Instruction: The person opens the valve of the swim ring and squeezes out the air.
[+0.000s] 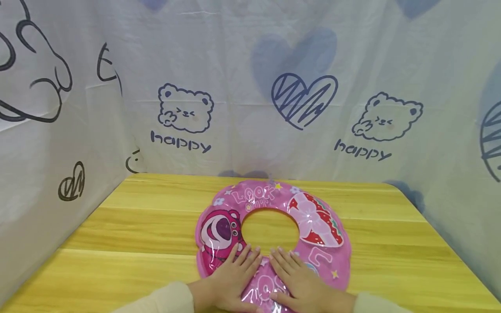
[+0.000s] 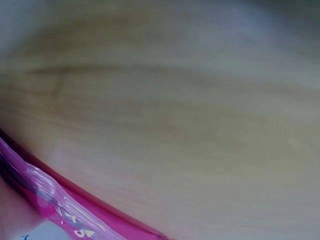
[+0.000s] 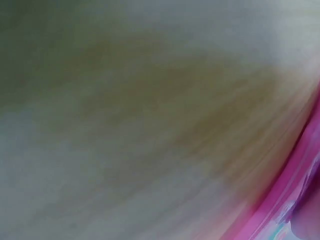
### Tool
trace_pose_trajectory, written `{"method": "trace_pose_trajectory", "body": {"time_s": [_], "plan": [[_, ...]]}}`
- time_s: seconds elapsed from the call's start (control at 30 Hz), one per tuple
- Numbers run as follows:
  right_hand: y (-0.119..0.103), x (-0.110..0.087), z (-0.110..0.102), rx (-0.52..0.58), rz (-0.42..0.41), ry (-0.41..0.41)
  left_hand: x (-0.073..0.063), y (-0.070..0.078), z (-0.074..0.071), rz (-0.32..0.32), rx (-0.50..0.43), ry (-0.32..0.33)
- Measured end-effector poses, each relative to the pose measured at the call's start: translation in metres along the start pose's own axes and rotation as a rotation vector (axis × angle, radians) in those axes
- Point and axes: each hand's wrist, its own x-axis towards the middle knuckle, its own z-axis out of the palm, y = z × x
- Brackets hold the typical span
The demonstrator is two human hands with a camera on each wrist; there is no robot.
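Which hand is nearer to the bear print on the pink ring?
Left: the left hand rests on the pink ring at the lower right of the bear print; the right hand rests on the ring farther right, away from the print.

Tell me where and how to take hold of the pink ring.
Probably best by the band of the pink ring, at its left and right sides, coming from above. It lies flat on the table, so its underside may be hard to reach, but its open centre should let fingers hook inside. The left hand and right hand rest on the near part.
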Motion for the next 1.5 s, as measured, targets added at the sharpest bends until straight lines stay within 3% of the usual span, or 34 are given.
{"method": "trace_pose_trajectory", "body": {"time_s": [0.33,0.67,0.9,1.13,1.27,1.4,1.5], "plan": [[-0.001,-0.003,0.008,0.033,-0.008,-0.029,0.001,0.006,0.005,-0.008,0.065,0.027],[0.000,-0.002,0.007,-0.010,-0.037,-0.032,0.001,0.006,0.001,-0.016,0.027,-0.033],[0.001,-0.002,0.006,0.009,-0.034,-0.073,0.002,0.004,-0.002,-0.014,-0.077,-0.070],[0.001,-0.002,0.003,0.107,-0.008,-0.141,0.004,-0.007,0.000,0.068,0.050,0.040],[0.002,-0.002,0.006,0.084,-0.018,-0.132,0.002,-0.021,0.003,0.124,0.115,0.124],[0.003,-0.001,0.008,0.052,-0.032,-0.108,-0.004,-0.037,0.006,0.165,0.128,0.176],[0.002,-0.001,0.007,0.050,-0.033,-0.105,-0.007,-0.044,0.008,0.190,0.113,0.176]]}}
